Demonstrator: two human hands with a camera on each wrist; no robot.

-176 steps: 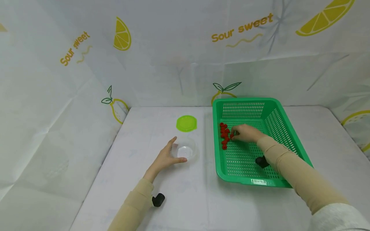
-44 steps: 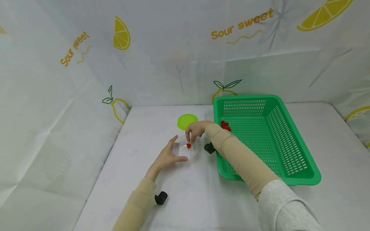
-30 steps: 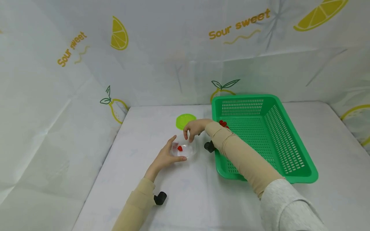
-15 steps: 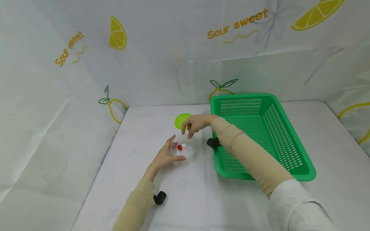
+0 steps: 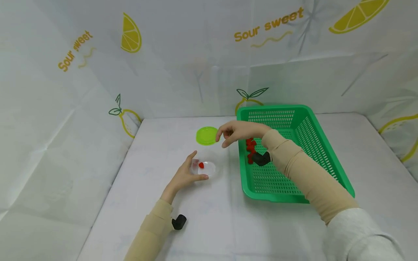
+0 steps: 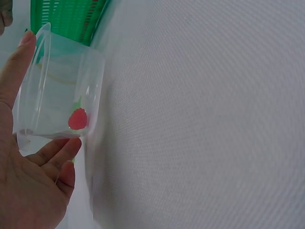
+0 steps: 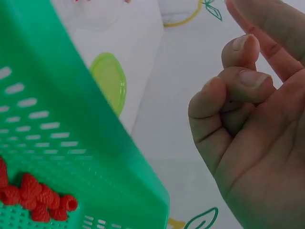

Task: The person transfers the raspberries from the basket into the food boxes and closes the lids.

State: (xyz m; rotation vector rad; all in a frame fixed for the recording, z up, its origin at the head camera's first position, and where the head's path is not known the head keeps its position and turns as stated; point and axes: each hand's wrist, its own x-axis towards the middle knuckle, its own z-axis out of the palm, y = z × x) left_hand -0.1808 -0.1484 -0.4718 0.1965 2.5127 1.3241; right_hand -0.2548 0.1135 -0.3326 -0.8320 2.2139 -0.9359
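A clear plastic tub (image 5: 210,169) stands on the table, held by the left hand (image 5: 184,176) with thumb and fingers around its side. One red raspberry (image 6: 77,119) lies at its bottom, seen through the wall in the left wrist view. Over the left rim of the green basket (image 5: 277,198) hovers the right hand (image 5: 241,130), its fingers loosely bent and nothing between them. Several raspberries (image 7: 40,198) lie together along the basket's left side, partly covered by the right hand and wrist camera in the head view.
A lime-green lid (image 5: 205,136) lies flat behind the tub, left of the basket. Black wrist cameras jut from both forearms; the right one (image 5: 261,158) is above the basket. A white sheet with lemon prints hangs behind the table.
The right hand took a raspberry from the basket, let it go in the tub, then rose and moved right to the basket's rim. The left hand has stayed around the tub.
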